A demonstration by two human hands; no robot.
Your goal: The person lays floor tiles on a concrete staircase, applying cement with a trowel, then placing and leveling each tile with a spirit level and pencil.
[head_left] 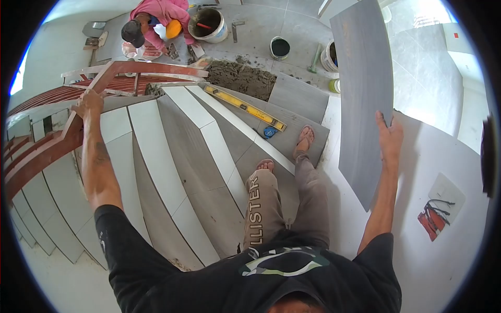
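On the left, my left hand (90, 102) is wrapped round the red-brown metal handrail (107, 78) of the staircase. At the right, my right hand (390, 136) grips the edge of a long grey tile (361, 94), thumb on its face and the fingers partly hidden. The tile stands upright beside the white wall. Between my hands, my sandalled feet are on the grey stair treads (180, 138). A yellow spirit level (245, 107) lies on the upper step, with a blue object (270, 132) near its right end.
A co-worker in pink (166, 14) crouches at the top left beside a mortar bucket (207, 26). Wet mortar (241, 79) fills a patch beyond the level. A smaller bucket (279, 48) and a green-handled tool (315, 58) are farther right. Wires hang from a wall opening (434, 216).
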